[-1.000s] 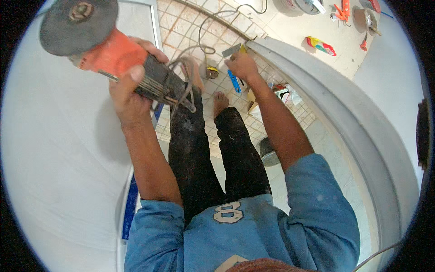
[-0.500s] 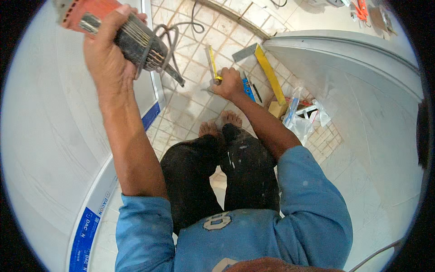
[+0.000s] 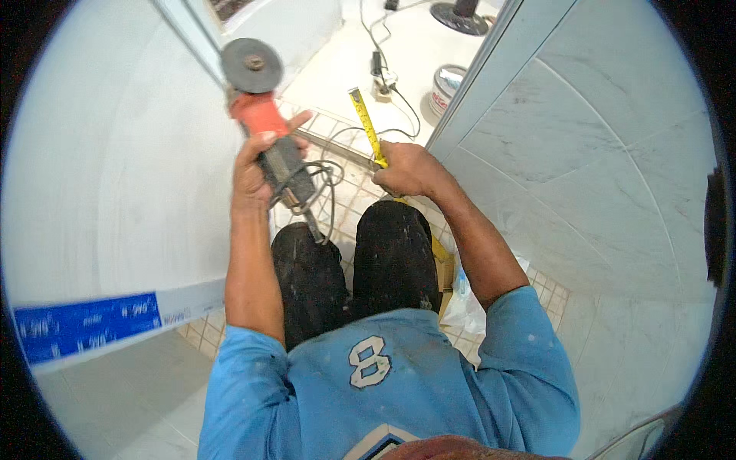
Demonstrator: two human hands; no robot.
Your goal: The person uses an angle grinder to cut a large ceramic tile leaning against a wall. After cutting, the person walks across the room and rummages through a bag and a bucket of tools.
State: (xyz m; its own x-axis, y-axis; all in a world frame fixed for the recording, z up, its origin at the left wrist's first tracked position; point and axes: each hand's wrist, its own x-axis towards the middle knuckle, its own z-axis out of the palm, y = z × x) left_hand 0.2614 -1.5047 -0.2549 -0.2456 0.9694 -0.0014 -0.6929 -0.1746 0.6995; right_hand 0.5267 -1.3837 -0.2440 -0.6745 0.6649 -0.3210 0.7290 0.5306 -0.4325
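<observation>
My left hand (image 3: pixel 257 172) is wrapped round the body of a red and black angle grinder (image 3: pixel 264 119). Its dark cutting disc (image 3: pixel 252 65) points up and away from me, and the grey cord is looped about the rear of the tool. In my right hand (image 3: pixel 414 170) is a tape measure; a short length of its yellow blade (image 3: pixel 366 123) sticks out past the fingers toward the doorway. The tape's case is mostly hidden by the hand. Both hands are raised over my knees, the grinder on the left and the tape on the right.
A white panel with a blue-taped edge (image 3: pixel 88 326) stands at my left. Marbled wall tiles (image 3: pixel 567 176) rise at the right. Past the threshold are a tub (image 3: pixel 446 88), a plug and socket (image 3: pixel 383 84) with cords, and a round black base (image 3: pixel 460 17). A plastic bag (image 3: pixel 464 307) lies by my right leg.
My view has swung up toward the doorway. The grinder has come nearer my middle with its disc now showing, and the tape measure has lifted from near the floor.
</observation>
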